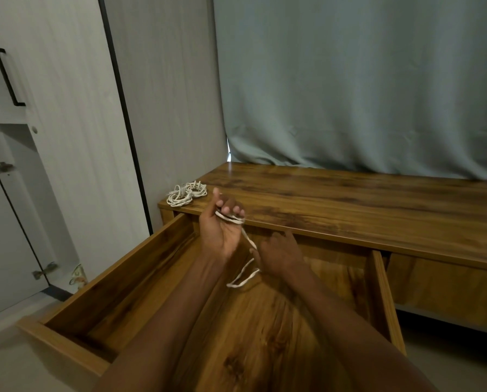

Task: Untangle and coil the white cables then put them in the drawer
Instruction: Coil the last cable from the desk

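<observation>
My left hand (222, 227) is raised over the open wooden drawer (101, 290), with a white cable (231, 219) wound in loops around its fingers. The cable's loose end (243, 278) runs down from those loops to my right hand (279, 254), which pinches it, and a short loop hangs below. A second bundle of white cables (186, 193) lies coiled on the left end of the wooden cabinet top (349, 205), apart from both hands.
The drawer is pulled far out toward me; its right wall (383, 292) stands beside my right forearm. A grey wardrobe (53, 137) with a black handle is at the left. A grey-green curtain (349, 94) hangs behind the cabinet.
</observation>
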`<state>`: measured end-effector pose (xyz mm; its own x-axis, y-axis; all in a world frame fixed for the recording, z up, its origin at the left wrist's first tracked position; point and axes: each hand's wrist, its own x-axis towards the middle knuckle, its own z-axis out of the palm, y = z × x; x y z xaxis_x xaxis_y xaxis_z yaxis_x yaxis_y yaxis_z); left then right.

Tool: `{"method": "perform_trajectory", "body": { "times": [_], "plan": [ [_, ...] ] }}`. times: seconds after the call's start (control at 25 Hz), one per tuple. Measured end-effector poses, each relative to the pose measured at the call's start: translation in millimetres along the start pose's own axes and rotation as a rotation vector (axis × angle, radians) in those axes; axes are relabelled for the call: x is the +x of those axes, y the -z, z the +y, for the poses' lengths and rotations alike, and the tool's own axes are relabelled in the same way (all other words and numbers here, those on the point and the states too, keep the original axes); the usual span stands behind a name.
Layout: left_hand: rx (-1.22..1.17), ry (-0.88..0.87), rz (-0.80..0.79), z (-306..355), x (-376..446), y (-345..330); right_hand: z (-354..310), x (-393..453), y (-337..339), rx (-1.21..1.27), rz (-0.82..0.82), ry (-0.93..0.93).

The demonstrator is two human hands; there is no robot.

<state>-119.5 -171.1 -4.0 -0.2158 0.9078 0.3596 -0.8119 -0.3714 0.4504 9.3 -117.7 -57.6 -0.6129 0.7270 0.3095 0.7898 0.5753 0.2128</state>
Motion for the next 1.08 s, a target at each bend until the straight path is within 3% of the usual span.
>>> {"method": "perform_trajectory", "body": {
  "times": [0.16, 0.24, 0.36, 0.48, 0.56, 0.72, 0.8, 0.88, 1.08],
  "plan": [
    [0.112, -0.270, 0.295, 13.1, 12.4, 12.8, -13.9, -2.6, -2.1, -0.027, 0.046, 0.173],
    [0.338, -0.331, 0.410, 18.2, 18.3, 22.2, -17.2, -1.4, -0.2, 0.039, 0.060, 0.167],
    [0.862, -0.340, 0.522, 16.9, 19.5, 34.8, -12.6, -0.1, -2.5, 0.153, 0.115, 0.112],
    [1.343, -0.325, 0.441, 15.4, 17.7, 49.9, -2.9, 1.8, -5.3, 0.381, 0.309, 0.071],
    [1.582, -0.220, 0.317, 17.0, 20.4, 57.8, 3.4, 2.8, -2.2, 0.551, 0.430, 0.006],
    [1.879, 0.266, -0.092, 10.6, 17.4, 49.5, 16.4, 2.3, -8.0, 0.325, 0.525, -0.056],
    [1.816, 0.522, -0.226, 8.1, 11.2, 39.6, 24.1, -1.5, -11.4, 0.188, 0.548, -0.022],
    [1.575, 0.675, -0.265, 12.1, 7.8, 36.5, 33.3, -2.5, -14.3, 0.112, 0.534, -0.013],
    [0.709, 0.766, -0.442, 25.5, 6.9, 37.2, 44.2, -3.1, -14.0, 0.152, 0.341, -0.125]
  ]
}}
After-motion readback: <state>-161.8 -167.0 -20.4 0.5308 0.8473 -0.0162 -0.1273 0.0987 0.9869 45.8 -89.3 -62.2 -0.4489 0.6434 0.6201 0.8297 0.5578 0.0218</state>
